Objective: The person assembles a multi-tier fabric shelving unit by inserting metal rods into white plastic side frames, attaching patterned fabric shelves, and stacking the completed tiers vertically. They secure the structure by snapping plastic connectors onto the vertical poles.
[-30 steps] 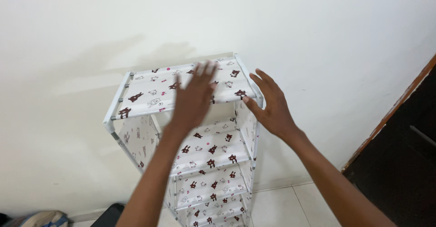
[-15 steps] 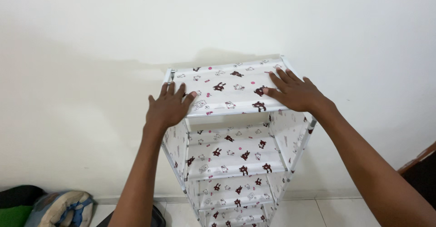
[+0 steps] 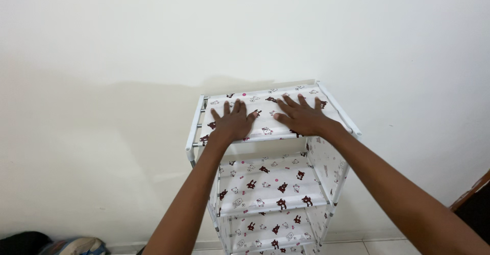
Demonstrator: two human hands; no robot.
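A bundle of cloth (image 3: 71, 246) lies on the floor by the wall at far left. The left hand (image 3: 234, 123) rests flat, fingers spread, on the top shelf (image 3: 265, 113) of a white fabric rack (image 3: 270, 183) with a bear print. Just beside it, the right hand (image 3: 301, 116) lies flat too, gripping nothing.

The shelf rack (image 3: 270, 183) is covered in white fabric printed with small dark brown bears, pale outlined bears and scattered pink dots, and the same print runs over its top shelf (image 3: 265, 113), the lower shelves and the side panel (image 3: 322, 164). Its frame tubes (image 3: 191, 132) are white with grey metal joints. The wall (image 3: 245, 30) is plain cream-white. The floor tiles (image 3: 377, 247) are off-white. A door frame (image 3: 472, 191) at the right edge is reddish brown. A bundle of cloth (image 3: 71, 246) at the lower left shows blue, grey and black.
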